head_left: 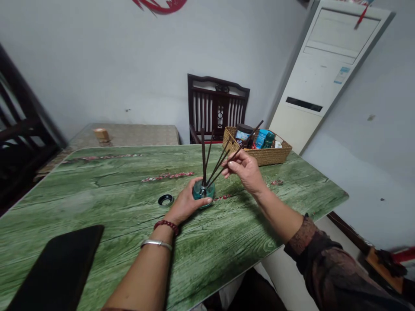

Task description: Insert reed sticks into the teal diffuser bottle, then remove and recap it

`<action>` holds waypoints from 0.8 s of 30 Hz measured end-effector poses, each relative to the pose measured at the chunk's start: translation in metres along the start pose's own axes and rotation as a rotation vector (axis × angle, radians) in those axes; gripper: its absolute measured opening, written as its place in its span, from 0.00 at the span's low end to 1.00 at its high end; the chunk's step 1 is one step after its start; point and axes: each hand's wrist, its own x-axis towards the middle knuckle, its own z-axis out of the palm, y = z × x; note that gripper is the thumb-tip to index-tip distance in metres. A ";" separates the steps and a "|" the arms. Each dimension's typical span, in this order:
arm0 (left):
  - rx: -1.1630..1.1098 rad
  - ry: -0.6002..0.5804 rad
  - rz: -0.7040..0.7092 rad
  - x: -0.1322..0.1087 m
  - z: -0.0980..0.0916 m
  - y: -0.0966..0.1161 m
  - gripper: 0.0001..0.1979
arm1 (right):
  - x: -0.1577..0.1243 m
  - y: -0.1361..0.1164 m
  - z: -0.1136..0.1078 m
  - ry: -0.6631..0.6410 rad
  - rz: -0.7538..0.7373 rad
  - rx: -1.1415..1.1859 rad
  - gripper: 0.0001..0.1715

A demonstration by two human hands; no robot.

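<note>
We see the left hand [184, 204] curled around a teal glass bottle [202, 192], which stands on a green wood-grain table [106, 242] straight ahead of the body, while the right hand [245, 171] pinches a dark reed [250, 136] between thumb and fingers, just to the bottle's right. We note that this reed's long axis slants up and away to the right, its lower end reaching toward the bottle's neck among other reeds [203, 151] standing there, though we cannot tell whether it enters the mouth; the left hand is the nearer to the bottle, and a black cap [165, 200] lies just left of it.
</note>
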 end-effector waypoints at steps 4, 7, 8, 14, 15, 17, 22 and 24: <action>-0.020 0.028 0.026 -0.001 0.000 0.002 0.40 | 0.010 0.008 0.011 0.004 -0.015 -0.077 0.17; -0.033 0.021 0.045 -0.002 0.000 0.005 0.39 | 0.015 0.014 0.015 -0.013 0.003 -0.146 0.15; -0.038 0.017 0.047 -0.002 -0.001 0.005 0.39 | 0.016 0.017 0.016 -0.015 0.011 -0.184 0.13; -0.043 0.016 0.069 -0.002 0.000 0.004 0.38 | 0.013 0.038 0.024 0.014 -0.018 -0.638 0.05; -0.042 0.018 0.073 -0.002 0.000 0.004 0.38 | 0.010 0.040 0.027 -0.006 -0.019 -0.701 0.04; -0.034 0.019 0.066 -0.002 0.000 0.004 0.38 | 0.002 0.039 0.029 -0.056 -0.014 -0.796 0.04; -0.012 0.015 0.034 -0.003 -0.002 0.009 0.39 | -0.026 0.038 0.009 -0.004 -0.019 -0.880 0.13; 0.006 0.012 0.007 -0.004 -0.003 0.012 0.39 | -0.038 0.049 -0.010 0.035 0.048 -0.891 0.11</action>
